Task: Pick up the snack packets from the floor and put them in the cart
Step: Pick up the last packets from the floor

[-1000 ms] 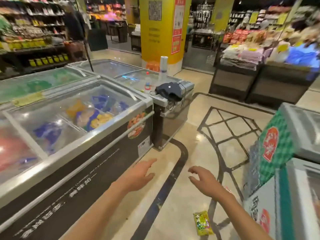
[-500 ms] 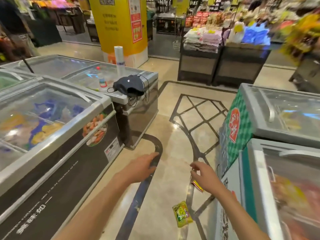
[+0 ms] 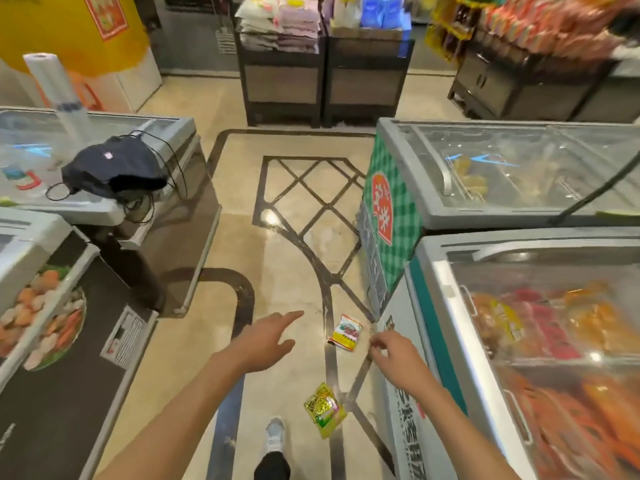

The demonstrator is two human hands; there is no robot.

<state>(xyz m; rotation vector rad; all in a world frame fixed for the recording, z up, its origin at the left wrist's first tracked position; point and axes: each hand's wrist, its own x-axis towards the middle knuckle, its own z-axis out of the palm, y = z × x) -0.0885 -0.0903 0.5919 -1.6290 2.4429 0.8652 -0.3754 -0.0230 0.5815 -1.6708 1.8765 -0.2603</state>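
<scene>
Head camera looks down an aisle of polished beige floor (image 3: 284, 244) inlaid with dark lines and a diamond lattice. Chest freezers box me in on both sides. On my right, a white freezer (image 3: 433, 306) with a teal edge holds red and orange packs under its glass, and black characters run down its end panel, too skewed for me to read. Behind it stands a green-checked freezer (image 3: 391, 188) with a red label, white writing on it that I cannot make out. On my left, a dark-fronted freezer (image 3: 69, 393) carries a round food picture and white lettering that is too blurred to read. Past that is a steel-sided freezer (image 3: 183, 209), with a dark cloth bundle (image 3: 114, 168) trailing black cords on its lid and a roll of clear bags (image 3: 52, 84) standing upright behind. Far back I see a yellow pillar (image 3: 69, 36) with a red poster and two dark display stands (image 3: 280, 84) stacked with soft packs.

Now the hands. My left hand (image 3: 266, 341) is out flat, fingers straight, forefinger leading, holding nothing. My right hand (image 3: 394, 351) hangs close to the white freezer's corner, fingers (image 3: 375, 341) loosely curled, nothing in them.

Both snack packets lie on the floor. The white, red and yellow packet (image 3: 345, 332) sits just left of my right fingertips, apart from them. The green-and-yellow packet (image 3: 325, 408) lies nearer me, between my forearms, on a dark inlay line. My pale shoe (image 3: 275, 434) is beside it.
</scene>
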